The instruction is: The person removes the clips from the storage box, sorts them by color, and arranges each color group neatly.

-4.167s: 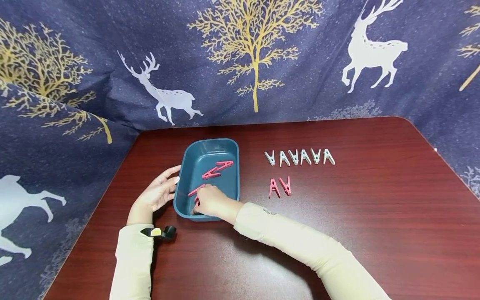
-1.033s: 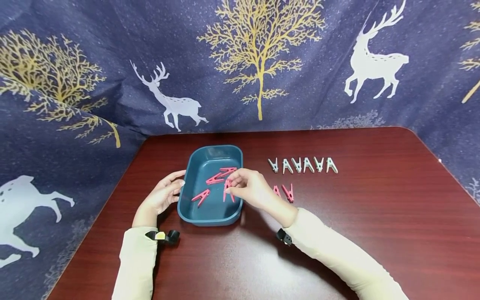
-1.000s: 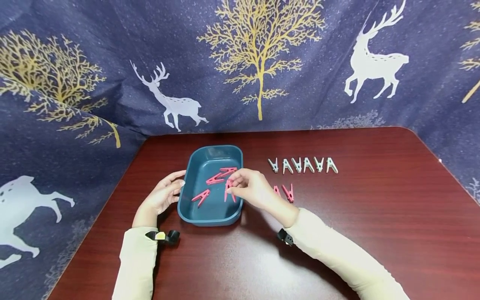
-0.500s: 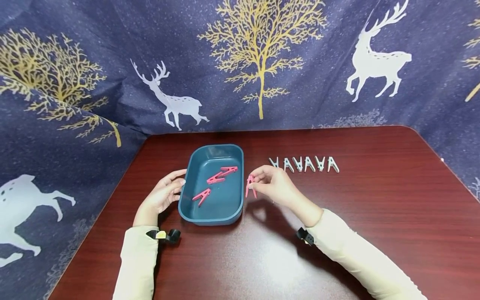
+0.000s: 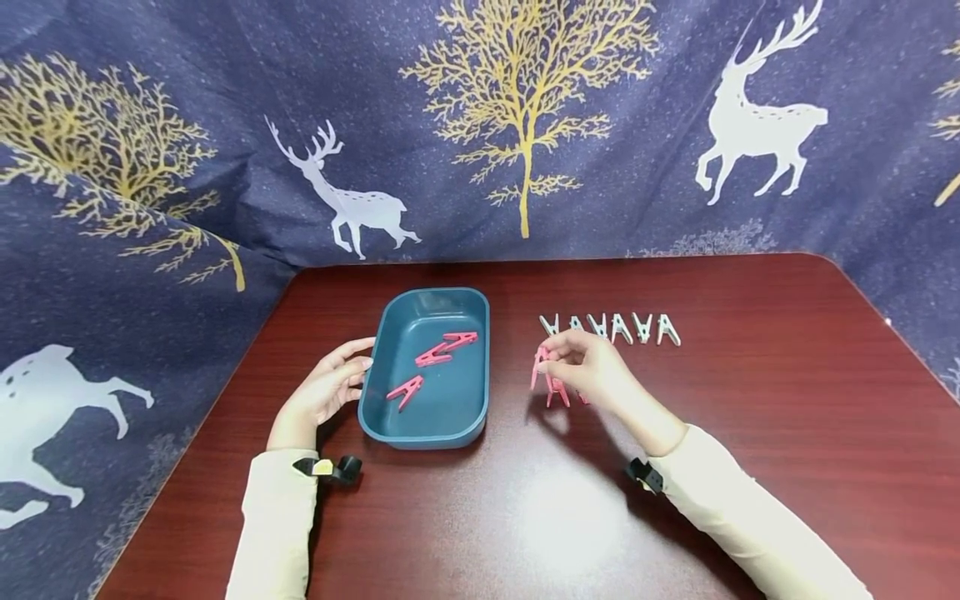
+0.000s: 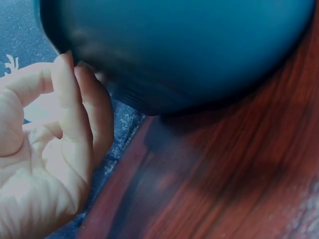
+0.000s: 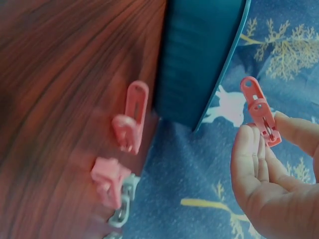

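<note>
My right hand pinches a pink clothespin between thumb and fingers, its legs pointing down above the table. Below and beside it, two more pink clothespins lie on the table, partly covered by the hand in the head view. At the far side of the blue bin, two pink clothespins lie close together on its floor. Another pink clothespin is nearer its front left. My left hand rests its fingertips against the bin's left outer wall, fingers relaxed.
A row of several pale clothespins lies behind the right hand, one partly hidden by it. The reddish-brown table ends at a dark blue cloth with deer and trees.
My right hand has taken a pink clothespin out of the bin and carried it right, over to the pink clothespins on the table. The left hand has stayed at the bin.
</note>
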`<state>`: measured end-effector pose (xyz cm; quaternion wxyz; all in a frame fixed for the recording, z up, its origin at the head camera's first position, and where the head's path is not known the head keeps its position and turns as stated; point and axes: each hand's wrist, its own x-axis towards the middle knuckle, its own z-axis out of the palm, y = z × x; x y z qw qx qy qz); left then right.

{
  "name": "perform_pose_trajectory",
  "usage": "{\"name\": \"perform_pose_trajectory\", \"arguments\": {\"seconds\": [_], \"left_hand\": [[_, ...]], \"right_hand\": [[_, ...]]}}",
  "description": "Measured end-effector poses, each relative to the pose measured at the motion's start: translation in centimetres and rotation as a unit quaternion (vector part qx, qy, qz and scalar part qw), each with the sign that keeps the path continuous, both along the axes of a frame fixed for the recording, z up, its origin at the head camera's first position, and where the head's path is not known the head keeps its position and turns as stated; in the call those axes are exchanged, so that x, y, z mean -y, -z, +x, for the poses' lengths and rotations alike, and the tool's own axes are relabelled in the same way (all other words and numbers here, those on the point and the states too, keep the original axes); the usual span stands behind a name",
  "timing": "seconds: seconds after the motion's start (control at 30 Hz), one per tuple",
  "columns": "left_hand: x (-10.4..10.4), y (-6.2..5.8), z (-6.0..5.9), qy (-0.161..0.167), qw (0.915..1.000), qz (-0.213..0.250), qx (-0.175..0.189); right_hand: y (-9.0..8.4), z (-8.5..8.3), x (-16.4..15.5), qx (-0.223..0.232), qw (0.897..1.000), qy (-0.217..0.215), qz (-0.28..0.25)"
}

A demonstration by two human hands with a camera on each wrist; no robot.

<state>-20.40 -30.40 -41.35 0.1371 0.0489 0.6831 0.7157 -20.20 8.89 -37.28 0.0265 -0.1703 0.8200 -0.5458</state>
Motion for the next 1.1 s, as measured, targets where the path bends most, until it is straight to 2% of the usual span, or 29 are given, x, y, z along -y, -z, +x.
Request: {"name": "perform_pose_trajectory", "arguments": {"seconds": [0.17, 0.47, 0.73, 0.87, 1.1], "left_hand": [[-0.5, -0.5, 0.4, 0.008, 0.9999, 0.008, 0.004], [0.2, 0.9, 0.0, -0.003, 0.9999, -0.009, 0.009], [0.4, 0.9, -0.2, -0.006, 0.9999, -0.016, 0.003], [0.4, 0.9, -0.2, -0.003, 0.9999, -0.010, 0.002], [0.4, 0.7, -0.2, -0.003, 1.0000, -0.006, -0.003]], "right_hand": [[0.8, -0.1, -1.6, -0.007, 1.000, 0.016, 0.021], [1.4, -0.7, -3.8, -0.001, 0.999, 0.008, 0.049], [1.3, -1.4, -5.2, 0.058, 0.998, 0.005, 0.031], [1.4, -1.8, -5.6, 0.068, 0.997, 0.002, 0.025], [1.3, -2.4, -6.5, 0.108, 0.993, 0.000, 0.053]]}}
